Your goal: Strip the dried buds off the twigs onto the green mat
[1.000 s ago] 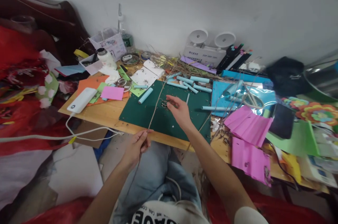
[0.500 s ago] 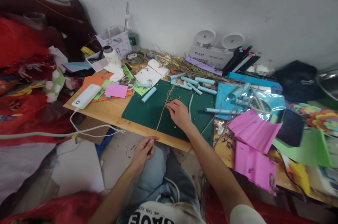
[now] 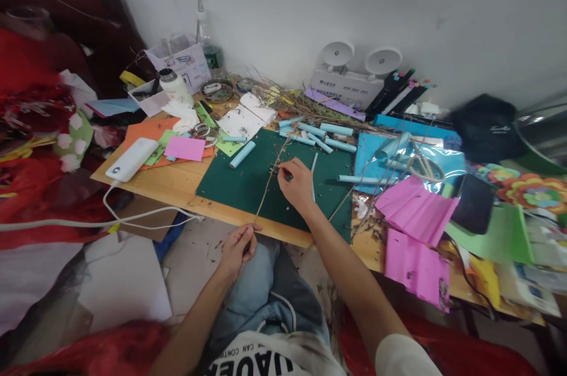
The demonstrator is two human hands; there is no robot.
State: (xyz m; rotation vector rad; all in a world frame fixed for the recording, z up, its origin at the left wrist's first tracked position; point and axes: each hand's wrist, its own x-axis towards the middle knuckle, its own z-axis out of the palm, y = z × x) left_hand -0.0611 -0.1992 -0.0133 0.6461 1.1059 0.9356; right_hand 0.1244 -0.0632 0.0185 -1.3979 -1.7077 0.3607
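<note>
A long thin dry twig [image 3: 267, 187] runs from my lap up over the dark green cutting mat [image 3: 239, 187]. My left hand [image 3: 238, 248] pinches the twig's lower end just off the table's front edge. My right hand [image 3: 296, 185] is over the mat, its fingertips pinched on the twig's upper part where small side bits stick out. Several rolled light-blue paper tubes [image 3: 243, 154] lie along the mat's far edge.
A white power bank [image 3: 132, 159] with its cable lies at the left on the wooden table [image 3: 177, 184]. Pink folded papers [image 3: 416, 211], a black phone [image 3: 475, 203], blue sheets, a pile of twigs [image 3: 305, 105] and a twin-head lamp [image 3: 349, 78] crowd the right and back.
My right hand has drawn back a little along the twig toward me and closed its fingertips on it. My left hand keeps its hold; the view has shifted slightly.
</note>
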